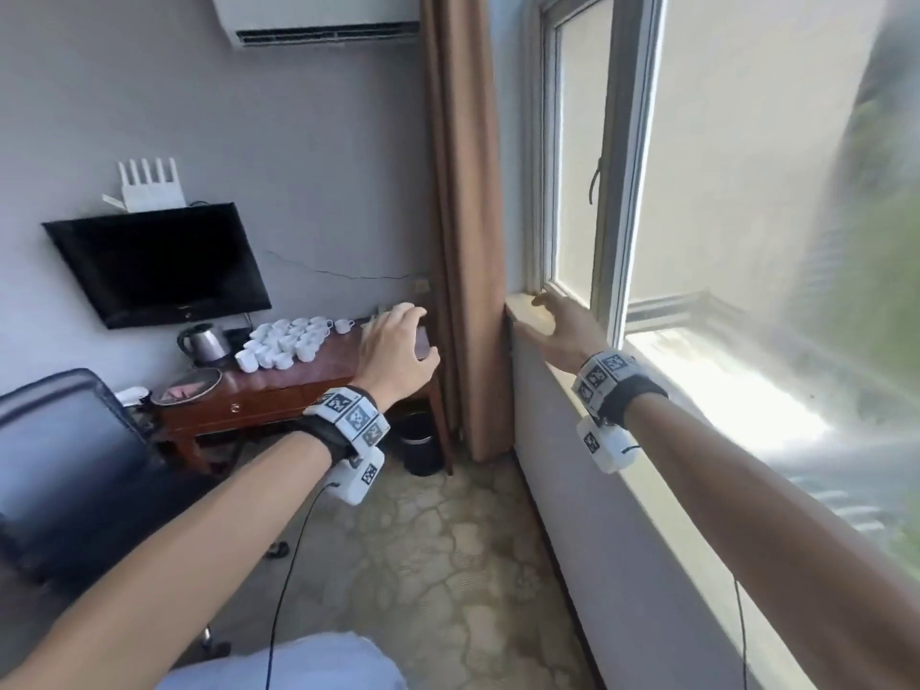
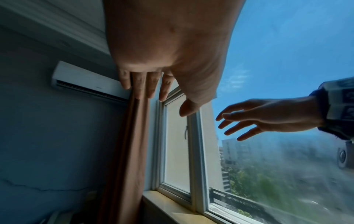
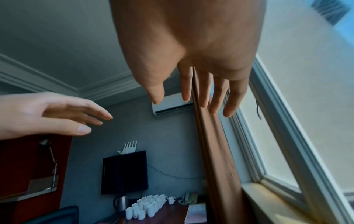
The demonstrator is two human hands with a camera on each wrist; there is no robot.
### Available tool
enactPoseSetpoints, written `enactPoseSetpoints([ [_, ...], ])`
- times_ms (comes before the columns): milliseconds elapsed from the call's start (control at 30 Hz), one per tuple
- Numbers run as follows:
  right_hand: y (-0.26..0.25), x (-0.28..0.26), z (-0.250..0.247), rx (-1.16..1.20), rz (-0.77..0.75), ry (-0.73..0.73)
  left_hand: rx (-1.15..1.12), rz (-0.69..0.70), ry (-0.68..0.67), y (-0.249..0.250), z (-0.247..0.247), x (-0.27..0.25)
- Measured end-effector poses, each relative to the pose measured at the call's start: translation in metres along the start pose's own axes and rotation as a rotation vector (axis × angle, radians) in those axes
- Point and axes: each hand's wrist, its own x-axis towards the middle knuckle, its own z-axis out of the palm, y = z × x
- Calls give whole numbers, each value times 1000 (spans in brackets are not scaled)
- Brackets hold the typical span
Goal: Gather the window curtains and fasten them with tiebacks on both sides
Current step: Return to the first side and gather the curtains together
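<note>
A brown curtain (image 1: 468, 241) hangs gathered in a narrow column at the left end of the window, from the top of the view down to the floor. No tieback shows in any view. My left hand (image 1: 398, 341) reaches toward the curtain from its left, fingers spread and holding nothing, a short way from the cloth. My right hand (image 1: 562, 321) stretches out over the window sill (image 1: 527, 311), just right of the curtain, fingers straight and empty. The left wrist view shows the curtain (image 2: 128, 151) beyond my fingers, and the right wrist view shows the curtain (image 3: 216, 151) too.
A wooden desk (image 1: 318, 376) with several white cups (image 1: 284, 341), a kettle (image 1: 206, 343) and a tray stands left of the curtain. A black bin (image 1: 420, 443) sits under it. A wall TV (image 1: 154, 263), an air conditioner (image 1: 318, 17) and a black chair (image 1: 64, 450) are at left.
</note>
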Motion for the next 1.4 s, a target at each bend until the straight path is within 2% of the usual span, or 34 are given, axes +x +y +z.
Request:
enactPoseSetpoints([
  [267,13,205,102,139,171,-68,-131,-122,6,-107,66,134],
  [500,44,360,166,166,222,17,-207,-108,-40,-184,150,298],
  [633,63,434,187,213,201,91,-318,-138,-19,-200,196,387],
  [733,80,494,204,231,181,133,-384,-96,-31,-205,236,448],
  [933,132,636,247,317,102,168,-421,-100,-3,-237,321,572],
  [1033,158,715,270,357,87,170,-409,-137,-37,-260,356,633],
  [1200,185,850,293,445,158,211,-435,-217,-66,-291,384,734],
  [1300,199,915,311,526,211,268,-542,-282,-107,-303,400,788],
  [1400,203,953,335,579,178,308,-634,-316,-134,-307,412,840],
])
